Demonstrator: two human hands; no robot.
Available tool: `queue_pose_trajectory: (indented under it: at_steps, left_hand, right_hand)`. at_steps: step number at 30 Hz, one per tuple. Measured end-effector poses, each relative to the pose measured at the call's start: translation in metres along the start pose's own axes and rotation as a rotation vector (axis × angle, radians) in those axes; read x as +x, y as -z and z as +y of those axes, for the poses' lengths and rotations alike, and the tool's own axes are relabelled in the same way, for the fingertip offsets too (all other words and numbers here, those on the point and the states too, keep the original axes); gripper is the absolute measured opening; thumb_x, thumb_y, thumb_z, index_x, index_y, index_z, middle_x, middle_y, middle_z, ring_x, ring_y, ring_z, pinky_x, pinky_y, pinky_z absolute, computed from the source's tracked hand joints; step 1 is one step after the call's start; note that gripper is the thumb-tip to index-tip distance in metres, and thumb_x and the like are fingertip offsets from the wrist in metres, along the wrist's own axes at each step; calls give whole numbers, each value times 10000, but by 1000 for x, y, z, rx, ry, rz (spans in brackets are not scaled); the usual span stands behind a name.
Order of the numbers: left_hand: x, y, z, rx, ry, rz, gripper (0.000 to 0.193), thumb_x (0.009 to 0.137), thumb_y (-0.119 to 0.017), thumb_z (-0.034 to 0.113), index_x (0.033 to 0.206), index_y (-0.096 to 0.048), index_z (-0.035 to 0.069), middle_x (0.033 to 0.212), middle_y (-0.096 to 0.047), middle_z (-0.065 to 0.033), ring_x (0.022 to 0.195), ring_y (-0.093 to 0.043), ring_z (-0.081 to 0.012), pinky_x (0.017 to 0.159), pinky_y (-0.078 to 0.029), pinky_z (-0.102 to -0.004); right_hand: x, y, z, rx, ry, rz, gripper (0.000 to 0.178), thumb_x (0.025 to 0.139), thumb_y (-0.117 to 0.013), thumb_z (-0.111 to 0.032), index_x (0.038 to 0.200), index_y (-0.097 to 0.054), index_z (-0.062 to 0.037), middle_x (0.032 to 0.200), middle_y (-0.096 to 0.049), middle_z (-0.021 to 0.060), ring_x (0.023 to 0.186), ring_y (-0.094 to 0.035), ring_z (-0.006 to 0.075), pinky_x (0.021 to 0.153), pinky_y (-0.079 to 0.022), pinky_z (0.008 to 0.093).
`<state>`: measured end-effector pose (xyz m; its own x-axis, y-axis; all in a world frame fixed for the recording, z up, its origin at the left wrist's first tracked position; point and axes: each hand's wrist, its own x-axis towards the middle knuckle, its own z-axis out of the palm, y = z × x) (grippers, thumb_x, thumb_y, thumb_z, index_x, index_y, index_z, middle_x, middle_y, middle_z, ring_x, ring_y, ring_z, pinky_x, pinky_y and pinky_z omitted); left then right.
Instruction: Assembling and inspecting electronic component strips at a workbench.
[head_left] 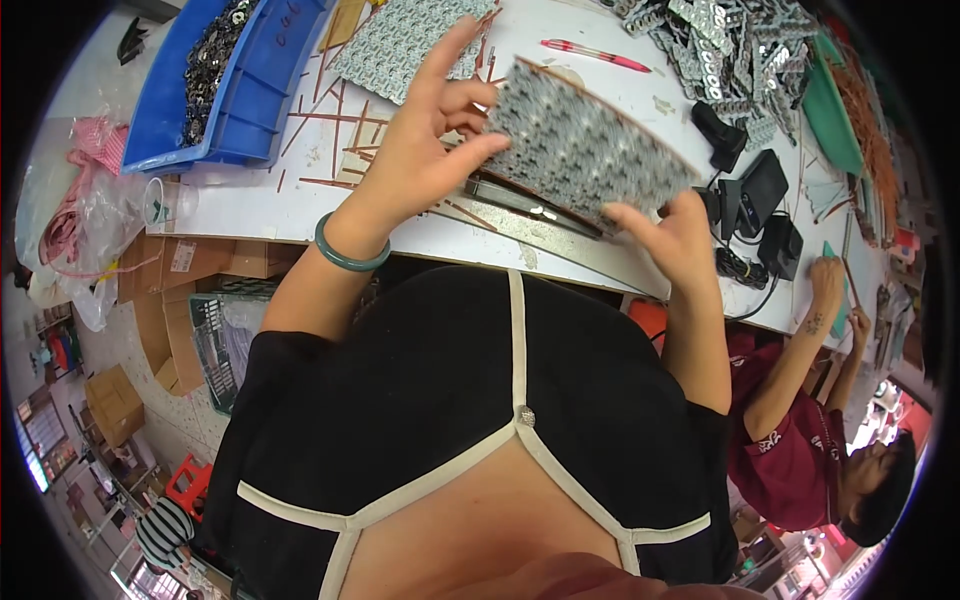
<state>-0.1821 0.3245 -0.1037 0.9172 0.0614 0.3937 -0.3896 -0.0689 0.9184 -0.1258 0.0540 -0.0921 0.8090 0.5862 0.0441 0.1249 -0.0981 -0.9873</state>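
A grey panel [597, 138] with rows of small bumps and a thin reddish-brown edge hangs tilted above the table, smeared by motion. My right hand [672, 238] grips its lower right corner, thumb in front and fingers partly hidden behind. At the panel's left end is my left hand [430, 135], index finger stretched upward and thumb out toward the panel's edge; its other fingers are loosely bent. Beyond the left hand lies a similar patterned grey sheet [405, 45]. Below the held panel, a long dark and silver bar [535, 206] rests near the table's front edge.
At left stands a blue bin [250, 95] of small dark metal parts. Thin reddish strips [335, 135] litter the table. Beyond are a red pen [597, 55] and a pile of metal strips [715, 45]. Black adapters [765, 190] with cables lie right, near a co-worker's hand [827, 283].
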Motion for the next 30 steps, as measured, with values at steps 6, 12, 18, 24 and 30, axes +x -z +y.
queue_pose_trajectory:
  at_steps: [6, 12, 18, 24, 30]
  left_hand:
    - [-12, 5, -14, 197, 144, -212, 218, 824, -682, 63, 968, -557, -43, 822, -501, -41, 711, -478, -90, 630, -431, -218]
    - [-18, 11, -10, 292, 85, -191, 236, 841, -669, 99, 812, -467, -21, 735, -396, -32, 653, -394, -97, 560, -362, -243]
    - [-24, 8, -16, 236, 135, -157, 239, 855, -659, 123, 805, -472, -17, 709, -400, -27, 642, -393, -93, 568, -364, -243]
    - [-7, -1, -18, 221, 384, -175, 292, 885, -630, 191, 712, -483, 6, 605, -377, 22, 590, -350, -70, 525, -329, -265]
    - [-3, 8, -2, -131, 538, -98, 154, 882, -638, 179, 868, -633, 26, 745, -566, 31, 633, -461, -51, 564, -387, -202]
  right_hand:
    - [-14, -2, 16, -336, 4, 81, 233, 777, -727, -71, 975, -652, 27, 903, -695, 89, 812, -625, 126, 752, -477, 265]
    - [-5, -10, 9, -394, 38, 82, 177, 749, -748, -93, 873, -682, 15, 837, -703, 104, 763, -649, 160, 729, -478, 277]
    - [-5, -11, 8, -399, 129, 53, 194, 755, -750, -99, 894, -679, 15, 845, -701, 86, 779, -635, 134, 726, -474, 268]
    - [9, -5, 33, 74, -221, 11, 289, 809, -714, -114, 1045, -601, 9, 915, -667, 55, 776, -600, 100, 701, -476, 235]
    - [8, 10, 33, 131, -274, -2, 339, 841, -672, -129, 1119, -552, 24, 973, -655, 84, 850, -604, 102, 723, -473, 214]
